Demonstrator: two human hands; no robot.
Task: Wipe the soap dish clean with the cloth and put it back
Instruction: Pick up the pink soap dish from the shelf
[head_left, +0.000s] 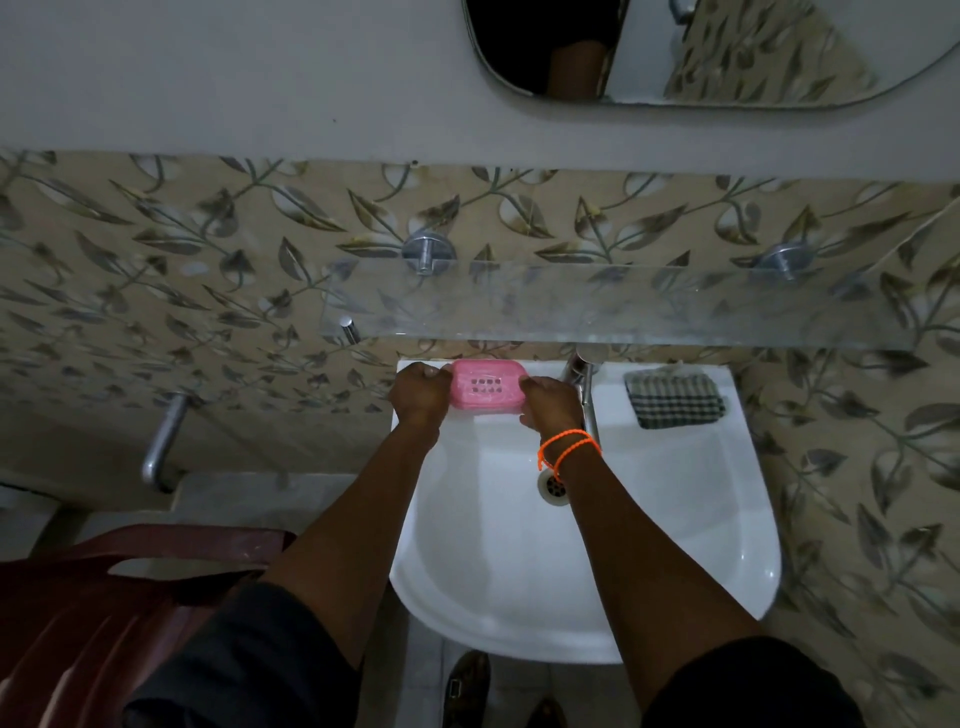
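Both forearms reach toward 12 o'clock: left hand (418, 395) and right hand (551, 402) grasp the pink soap dish (486, 386) ends on the sink (737, 519) rim; checked cloth (673, 400) at 2 o'clock.

Home bathroom: white washbasin (675, 519), wall mirror (727, 62), leaf-patterned tiles (208, 260).

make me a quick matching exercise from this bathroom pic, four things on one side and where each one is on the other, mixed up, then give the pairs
Things:
1. pink soap dish
2. checked cloth
3. drain
4. glass shelf

Places:
A. on the wall above the sink
B. folded on the sink's back right corner
C. at the bottom of the basin
D. held between the left hand and the right hand at the sink's back left

Pairs: 1-D, 2-B, 3-C, 4-A
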